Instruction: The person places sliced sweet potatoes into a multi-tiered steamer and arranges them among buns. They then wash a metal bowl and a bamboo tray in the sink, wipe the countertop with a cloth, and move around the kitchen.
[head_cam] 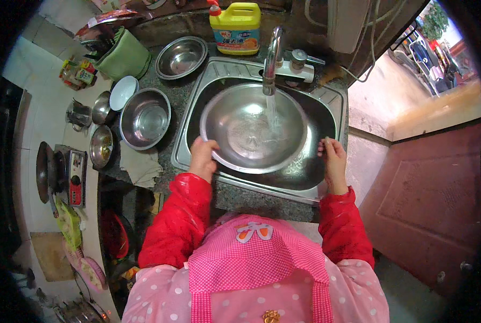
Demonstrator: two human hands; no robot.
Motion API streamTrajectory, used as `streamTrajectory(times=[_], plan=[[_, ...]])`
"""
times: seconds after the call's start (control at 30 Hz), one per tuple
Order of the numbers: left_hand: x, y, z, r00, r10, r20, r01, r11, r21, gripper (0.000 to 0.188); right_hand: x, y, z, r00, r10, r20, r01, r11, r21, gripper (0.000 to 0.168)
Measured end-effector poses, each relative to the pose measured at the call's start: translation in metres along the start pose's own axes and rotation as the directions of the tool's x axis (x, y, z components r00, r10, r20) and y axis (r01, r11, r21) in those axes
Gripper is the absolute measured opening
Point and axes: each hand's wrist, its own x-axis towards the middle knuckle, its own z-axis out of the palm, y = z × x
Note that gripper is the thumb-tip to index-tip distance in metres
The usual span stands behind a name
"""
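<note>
A wide stainless-steel basin (232,133) sits tilted in the metal sink (180,155), with some water in its bottom. From the chrome faucet (269,60) a stream of water (272,113) runs down into it. My left hand (203,157) grips the basin's rim at the near left, thumb over the edge. My right hand (334,161) is apart from the basin, above the sink's right side. Its fingers are bent together, and nothing can be made out in them.
Left of the sink stand a deep steel bowl (143,121), a white bowl (123,93) and a small bowl with scraps (101,147). A steel bowl (181,58) and a yellow detergent jug (236,34) stand behind. A cloth (141,165) hangs over the counter edge.
</note>
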Motion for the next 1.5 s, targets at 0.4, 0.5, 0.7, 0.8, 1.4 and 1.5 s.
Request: streamTrajectory(times=[0.4,0.5,0.7,0.8,1.4,1.5], plan=[[0.008,-0.063,0.002,0.846,0.009,0.532,-0.206,0.927,0.313,0.036,-0.043,-0.032,-0.047,0.978,-0.047,-0.202,0.075,0.989,0.130,0.016],[0.013,-0.083,0.054,0.875,-0.234,0.425,0.319,0.937,-0.142,0.035,-0.045,-0.029,-0.052,0.978,-0.084,-0.193,0.104,0.990,0.097,0.016],[0.003,-0.041,0.033,0.943,-0.184,0.279,0.220,0.970,-0.102,0.045,-0.054,-0.039,-0.059,0.950,-0.150,-0.275,0.172,0.983,0.059,0.017],[0.001,-0.022,0.027,0.966,0.100,0.238,-0.129,0.986,0.110,0.030,-0.054,-0.035,-0.066,0.941,-0.176,-0.288,0.205,0.976,0.072,0.016],[-0.033,0.027,0.097,0.215,0.372,0.903,-0.814,-0.443,0.376,0.006,-0.043,-0.039,-0.009,0.972,-0.195,-0.128,0.194,0.981,-0.026,0.016],[-0.028,0.035,0.083,0.231,0.403,0.885,-0.778,-0.469,0.417,0.005,-0.037,-0.041,0.002,0.977,-0.190,-0.097,0.187,0.982,-0.040,0.017]])
